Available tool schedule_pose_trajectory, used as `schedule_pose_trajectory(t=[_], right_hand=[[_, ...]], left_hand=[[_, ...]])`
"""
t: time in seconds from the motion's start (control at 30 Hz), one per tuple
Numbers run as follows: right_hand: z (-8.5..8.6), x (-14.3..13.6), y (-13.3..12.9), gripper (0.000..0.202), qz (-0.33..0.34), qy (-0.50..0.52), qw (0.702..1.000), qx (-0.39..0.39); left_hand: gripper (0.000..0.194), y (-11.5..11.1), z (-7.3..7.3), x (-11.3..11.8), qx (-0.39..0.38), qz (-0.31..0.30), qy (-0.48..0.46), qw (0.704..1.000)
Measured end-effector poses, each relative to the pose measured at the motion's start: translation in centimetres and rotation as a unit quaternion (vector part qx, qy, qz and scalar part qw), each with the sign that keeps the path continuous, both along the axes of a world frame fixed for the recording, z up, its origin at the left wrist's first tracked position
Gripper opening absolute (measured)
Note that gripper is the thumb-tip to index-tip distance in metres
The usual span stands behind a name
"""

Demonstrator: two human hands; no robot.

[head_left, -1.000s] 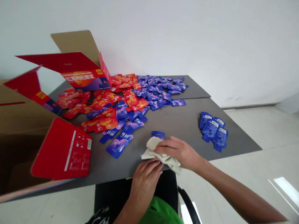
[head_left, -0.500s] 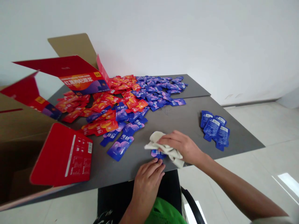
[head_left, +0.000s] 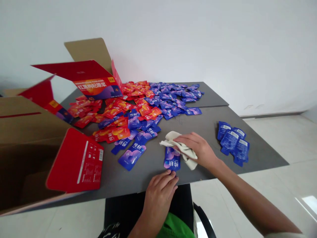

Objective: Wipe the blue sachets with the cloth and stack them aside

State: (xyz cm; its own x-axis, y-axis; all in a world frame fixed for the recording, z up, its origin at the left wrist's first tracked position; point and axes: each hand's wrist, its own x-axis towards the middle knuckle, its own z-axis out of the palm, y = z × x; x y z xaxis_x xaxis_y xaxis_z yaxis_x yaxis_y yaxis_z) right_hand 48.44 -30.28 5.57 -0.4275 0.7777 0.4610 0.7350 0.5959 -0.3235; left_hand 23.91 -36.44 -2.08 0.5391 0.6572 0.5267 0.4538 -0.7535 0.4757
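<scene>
A blue pouch (head_left: 171, 162) with white lettering lies flat on the grey table near its front edge. My left hand (head_left: 160, 186) holds down its near end, fingertips together on it. Bunched in my right hand (head_left: 198, 148) is a cream cloth (head_left: 179, 145), which covers the pouch's far end and right side. To the left lies another blue pouch (head_left: 132, 155), face up. Several blue pouches (head_left: 234, 142), backs up, overlap to the right of my right hand.
Red pouches (head_left: 115, 134) and more blue pouches (head_left: 173, 96) are heaped across the back and left of the table (head_left: 198, 120). An open red carton (head_left: 96, 87) stands behind them. A large brown box (head_left: 22, 132) and red flaps (head_left: 76, 162) fill the left side.
My right hand and the cloth have slid toward the pouch's far end, uncovering more of its lettered front. My left hand stays at the near end. The view has shifted slightly.
</scene>
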Motion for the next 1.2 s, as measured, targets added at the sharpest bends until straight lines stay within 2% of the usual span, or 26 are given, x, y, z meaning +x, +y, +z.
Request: schedule_pose_trajectory(t=[0.1, 0.17, 0.23, 0.3, 0.37, 0.43, 0.53, 0.6, 0.67, 0.73, 0.8, 0.87, 0.93, 1.0, 1.07, 1.13, 1.2], right_hand=[[-0.1, -1.7, -3.5, 0.039, 0.074, -0.026, 0.996, -0.051], [-1.2, -2.1, -3.8, 0.035, 0.096, -0.026, 0.992, -0.080], [-2.5, -1.7, -2.2, 0.033, 0.083, -0.010, 0.992, -0.092], [-3.2, -0.5, 0.5, 0.034, 0.036, -0.010, 0.996, -0.085], [-2.9, 0.7, 2.9, 0.031, -0.014, -0.029, 0.998, -0.053], [-1.7, 1.4, 3.7, 0.029, -0.050, -0.018, 0.998, -0.015], [0.2, 1.0, 1.1, 0.036, -0.045, 0.023, 0.999, 0.009], [0.6, -0.2, -1.8, 0.040, 0.009, 0.013, 1.000, -0.019], [0.1, -1.5, -3.9, 0.038, 0.071, -0.012, 0.996, -0.058], [-1.2, -2.2, -4.1, 0.034, 0.105, -0.014, 0.991, -0.084], [-2.6, -2.0, -2.4, 0.032, 0.097, 0.000, 0.991, -0.092], [-3.4, -1.0, 0.5, 0.035, 0.059, -0.006, 0.995, -0.085], [-3.3, 0.3, 3.1, 0.036, 0.013, -0.040, 0.997, -0.062], [-2.3, 1.1, 4.0, 0.038, -0.015, -0.056, 0.998, -0.036], [-1.0, 0.9, 2.7, 0.041, -0.010, -0.043, 0.999, -0.016], [-0.1, -0.3, -0.1, 0.042, 0.022, -0.019, 1.000, -0.005], [-0.1, -1.7, -3.1, 0.039, 0.068, -0.030, 0.997, -0.024]], left_hand=[[0.020, 0.1, 0.1, -0.1, -0.005, 0.000, 0.004, 1.000], [0.021, 0.1, 0.2, -0.1, -0.006, 0.001, 0.007, 1.000], [0.020, 0.2, 0.3, -0.2, -0.004, -0.002, 0.009, 1.000], [0.019, 0.2, 0.3, -0.2, -0.001, -0.006, 0.012, 1.000], [0.019, 0.2, 0.2, -0.1, -0.003, -0.003, 0.013, 1.000], [0.019, 0.1, 0.1, -0.1, -0.004, 0.003, 0.012, 1.000], [0.019, 0.0, 0.0, -0.1, -0.005, 0.004, 0.009, 1.000], [0.020, 0.0, 0.1, -0.1, -0.007, 0.001, 0.008, 1.000], [0.020, 0.0, 0.2, -0.1, -0.011, 0.002, 0.008, 1.000], [0.021, 0.1, 0.3, -0.1, -0.013, 0.003, 0.009, 1.000], [0.020, 0.1, 0.3, -0.1, -0.012, 0.000, 0.007, 1.000], [0.020, 0.1, 0.2, -0.1, -0.008, -0.005, 0.007, 1.000], [0.020, 0.1, 0.1, -0.1, -0.004, -0.003, 0.004, 1.000], [0.019, 0.1, 0.0, -0.1, 0.000, 0.000, -0.002, 1.000], [0.019, 0.0, 0.0, -0.1, 0.003, -0.001, -0.006, 1.000], [0.020, 0.0, 0.1, -0.1, 0.002, -0.005, -0.004, 1.000], [0.018, 0.0, 0.2, -0.1, -0.003, -0.001, 0.004, 1.000]])
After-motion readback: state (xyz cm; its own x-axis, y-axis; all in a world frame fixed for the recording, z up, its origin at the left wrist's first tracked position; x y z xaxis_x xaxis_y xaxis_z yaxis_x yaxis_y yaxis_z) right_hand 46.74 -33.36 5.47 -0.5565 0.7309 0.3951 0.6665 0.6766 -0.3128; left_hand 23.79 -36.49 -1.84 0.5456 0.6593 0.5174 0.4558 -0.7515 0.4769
